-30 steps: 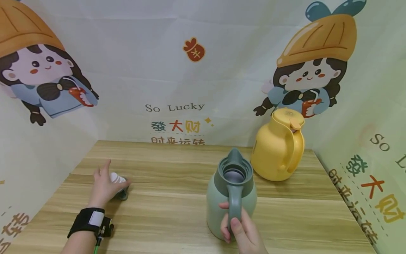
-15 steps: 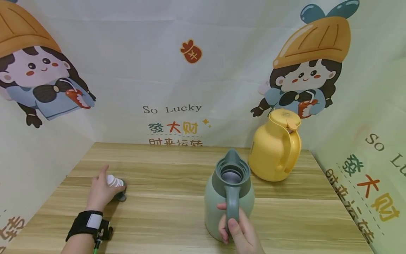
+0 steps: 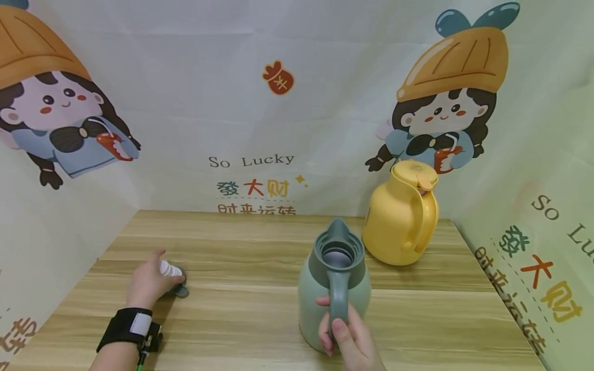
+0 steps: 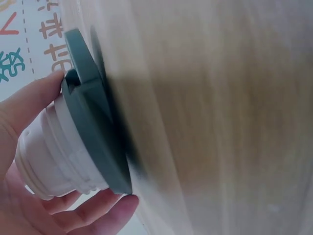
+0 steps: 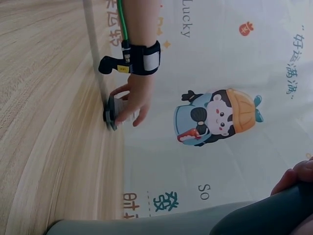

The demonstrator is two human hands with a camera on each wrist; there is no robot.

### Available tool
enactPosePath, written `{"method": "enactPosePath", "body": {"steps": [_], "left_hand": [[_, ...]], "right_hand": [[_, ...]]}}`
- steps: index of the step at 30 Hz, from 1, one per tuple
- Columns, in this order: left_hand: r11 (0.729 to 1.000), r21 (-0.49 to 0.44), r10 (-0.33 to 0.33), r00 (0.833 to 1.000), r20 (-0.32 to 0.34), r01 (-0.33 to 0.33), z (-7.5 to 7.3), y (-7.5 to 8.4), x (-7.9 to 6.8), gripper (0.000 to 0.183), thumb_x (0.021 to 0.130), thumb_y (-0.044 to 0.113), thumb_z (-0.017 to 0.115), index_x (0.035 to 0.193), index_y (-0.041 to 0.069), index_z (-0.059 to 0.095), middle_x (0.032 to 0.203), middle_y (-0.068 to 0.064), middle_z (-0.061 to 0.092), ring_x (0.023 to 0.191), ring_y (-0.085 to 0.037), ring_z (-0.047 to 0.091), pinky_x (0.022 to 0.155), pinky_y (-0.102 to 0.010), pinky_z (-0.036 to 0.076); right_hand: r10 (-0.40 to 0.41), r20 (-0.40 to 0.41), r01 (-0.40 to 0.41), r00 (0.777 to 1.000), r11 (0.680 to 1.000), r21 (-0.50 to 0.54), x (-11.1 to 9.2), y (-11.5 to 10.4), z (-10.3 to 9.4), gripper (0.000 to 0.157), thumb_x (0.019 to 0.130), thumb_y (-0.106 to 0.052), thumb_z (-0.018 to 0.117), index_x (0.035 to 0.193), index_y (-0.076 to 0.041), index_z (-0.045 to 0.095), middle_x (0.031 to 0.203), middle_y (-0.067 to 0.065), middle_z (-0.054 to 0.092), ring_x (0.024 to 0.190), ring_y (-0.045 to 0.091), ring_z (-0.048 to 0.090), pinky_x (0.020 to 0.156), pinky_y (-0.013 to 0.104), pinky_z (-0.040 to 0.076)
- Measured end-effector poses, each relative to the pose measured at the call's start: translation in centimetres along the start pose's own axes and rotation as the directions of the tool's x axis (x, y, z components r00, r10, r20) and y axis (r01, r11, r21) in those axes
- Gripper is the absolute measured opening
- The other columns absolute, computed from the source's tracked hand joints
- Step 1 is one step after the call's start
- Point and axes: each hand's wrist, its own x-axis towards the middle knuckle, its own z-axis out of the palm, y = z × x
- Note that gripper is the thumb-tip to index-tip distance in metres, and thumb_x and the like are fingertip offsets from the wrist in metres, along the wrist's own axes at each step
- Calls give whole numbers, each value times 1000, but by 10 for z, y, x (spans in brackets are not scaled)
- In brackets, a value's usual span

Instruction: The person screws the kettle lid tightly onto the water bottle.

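Stopper (image 4: 80, 144) now seems securely grasped, left hand (image 3: 146, 284) drawn closer around it; well rightward, right hand (image 3: 351, 337) still grips jug handle (image 3: 339, 293).

The left hand (image 5: 139, 97) grips a dark green-and-white lid (image 5: 112, 109) at the wood-grain tabletop (image 5: 54, 117), the right hand (image 5: 301, 174) a pale green jug's (image 5: 146, 226) dark handle (image 5: 266, 208).

Clock taken from green jug (image 3: 311, 304), head view: 9 o'clock, wide bare bench (image 3: 241, 288), free pass until stopper lid (image 3: 170, 269) and left grip (image 3: 147, 282) block it. 12, bare bench, then backdrop (image 3: 185, 134) stops reach. 1–2, yellow jug (image 3: 392, 226) blocks, near. 3–4, free bench to side sheet (image 3: 557, 154). 6, right grip (image 3: 356, 337) occupies handle (image 3: 339, 293).
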Motion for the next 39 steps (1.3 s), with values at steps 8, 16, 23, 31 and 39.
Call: {"method": "enactPosePath", "body": {"steps": [8,16,23,31,39], "left_hand": [[996,84,-2,999,32,0,-1,6,-3,82,72,41,75,129,-6,39,116,-38,44,97,-51,46,72,-57,41],[997,80,6,999,-34,-3,-3,18,-8,83,73,52,71,128,-3,42,116,-35,48,95,-49,49,65,-53,44],[990,-62,116,984,-132,-125,-8,46,-4,80,75,47,72,129,-6,43,115,-32,51,96,-45,51,72,-52,44],[956,-173,197,957,-213,-236,-6,81,-5,71,73,40,76,123,-4,51,109,-28,55,87,-33,52,62,-37,42],[908,-290,245,945,-216,-302,2,110,-9,70,73,37,76,128,3,50,108,-22,53,84,-26,48,62,-33,43]], "right_hand": [[-17,2,17,1000,1000,3,-1,2,0,30,95,11,21,122,12,34,65,12,40,51,19,40,41,32,38],[-25,9,25,1000,1000,8,-1,4,-1,29,96,11,21,121,12,34,65,12,40,51,19,40,41,30,39],[-44,14,44,999,999,8,0,5,-1,28,96,11,22,121,13,34,65,12,40,51,19,40,41,29,39],[-50,11,50,999,999,7,0,5,-1,28,95,12,22,121,14,34,65,12,41,50,19,40,40,30,39],[-45,7,45,999,999,12,0,5,-1,28,95,12,23,120,13,35,64,12,40,50,19,40,40,30,38]]}}
